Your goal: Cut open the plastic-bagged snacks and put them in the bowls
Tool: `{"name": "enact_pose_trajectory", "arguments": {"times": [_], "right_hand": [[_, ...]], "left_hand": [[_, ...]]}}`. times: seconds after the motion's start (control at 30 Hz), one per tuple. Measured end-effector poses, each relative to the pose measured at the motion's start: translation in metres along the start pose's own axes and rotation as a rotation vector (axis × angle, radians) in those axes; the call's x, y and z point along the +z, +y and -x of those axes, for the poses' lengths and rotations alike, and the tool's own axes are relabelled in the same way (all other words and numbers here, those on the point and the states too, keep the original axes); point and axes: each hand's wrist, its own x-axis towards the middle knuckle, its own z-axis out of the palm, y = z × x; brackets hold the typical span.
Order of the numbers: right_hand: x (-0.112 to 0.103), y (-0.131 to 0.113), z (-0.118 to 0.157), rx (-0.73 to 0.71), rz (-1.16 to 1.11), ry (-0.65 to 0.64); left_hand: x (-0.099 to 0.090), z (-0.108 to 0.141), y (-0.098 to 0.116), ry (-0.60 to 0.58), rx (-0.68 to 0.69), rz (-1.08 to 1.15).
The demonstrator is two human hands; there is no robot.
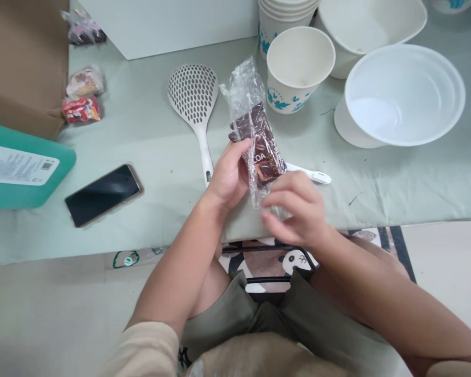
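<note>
My left hand (231,170) grips a dark brown snack packet (262,144) with "COA" legible in its lettering. Clear plastic wrap (245,84) surrounds the packet and sticks up crumpled above it. At the packet's lower right is my right hand (296,207), its fingers bent and the thumb apart from them, right beside the wrap's lower end. I cannot tell whether the fingertips touch the plastic. Partly hidden behind the packet and this hand lies a white handle (314,174). A grey slotted skimmer (194,97) rests left of the packet, its handle end by my left hand.
Paper cups (300,65), a white oval bowl (404,94) and another bowl (371,23) stand at the right. Left are a phone (104,193), a green jug (51,173), a cardboard box (25,63) and small wrapped snacks (82,109). The table's front edge (435,217) is close to me.
</note>
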Motion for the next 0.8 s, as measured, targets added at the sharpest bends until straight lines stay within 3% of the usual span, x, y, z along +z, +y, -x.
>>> {"name": "enact_pose_trajectory", "arguments": {"times": [0.07, 0.13, 0.23, 0.37, 0.43, 0.53, 0.6, 0.7, 0.8], "right_hand": [[-0.006, 0.005, 0.000, 0.192, -0.014, 0.144], [-0.009, 0.011, 0.000, 0.428, -0.059, 0.195], [-0.007, 0.014, 0.004, 0.674, -0.199, 0.084], [-0.001, 0.013, 0.008, 0.774, -0.296, 0.048], [-0.001, 0.013, 0.008, 0.792, -0.278, 0.075], [-0.003, 0.014, 0.006, 0.796, -0.177, 0.123], [-0.004, 0.015, 0.005, 0.801, -0.125, 0.128], [-0.002, 0.016, 0.007, 0.800, -0.099, 0.107], [0.000, 0.018, 0.009, 0.774, -0.101, 0.114]], "left_hand": [[-0.001, 0.002, 0.001, -0.083, -0.092, 0.052], [-0.002, 0.005, 0.001, -0.182, -0.179, 0.096], [-0.002, 0.009, -0.003, -0.308, -0.220, 0.104], [-0.002, 0.011, -0.007, -0.402, -0.143, 0.063], [-0.003, 0.010, -0.007, -0.354, -0.031, 0.004], [-0.005, 0.008, -0.004, -0.094, 0.313, -0.136], [-0.005, 0.008, -0.002, 0.013, 0.462, -0.292], [-0.001, 0.011, 0.000, 0.000, 0.479, -0.535], [0.001, 0.011, 0.001, 0.049, 0.460, -0.544]]}}
